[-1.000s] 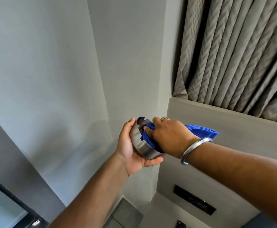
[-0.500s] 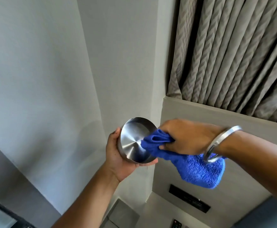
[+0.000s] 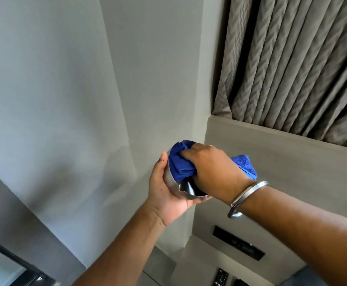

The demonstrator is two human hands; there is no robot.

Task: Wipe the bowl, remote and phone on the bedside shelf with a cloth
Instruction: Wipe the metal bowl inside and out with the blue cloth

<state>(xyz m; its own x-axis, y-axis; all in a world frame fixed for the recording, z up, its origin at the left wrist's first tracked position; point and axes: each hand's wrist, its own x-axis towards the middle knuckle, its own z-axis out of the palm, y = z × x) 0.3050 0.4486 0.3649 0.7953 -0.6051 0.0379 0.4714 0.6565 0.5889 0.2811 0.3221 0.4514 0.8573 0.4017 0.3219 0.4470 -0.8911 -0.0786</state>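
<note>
**Grey wall corner, bowl held up for wiping**

Grey walls meet behind the steel bowl (image 3: 175,185), cupped from below by the left hand (image 3: 165,195). The right hand (image 3: 214,172) grips the blue cloth (image 3: 182,162), pressed inside the bowl. At 5 o'clock, the remote (image 3: 221,277) lies on the bedside shelf (image 3: 199,256); its writing is unreadable. Curtains (image 3: 292,62) hang at 1 o'clock.

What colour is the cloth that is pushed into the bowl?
Bright blue; the cloth shows clearly in the head view, against the shiny steel bowl.

Cloth (image 3: 181,164) in bowl (image 3: 173,182), above remote (image 3: 221,278)
</note>
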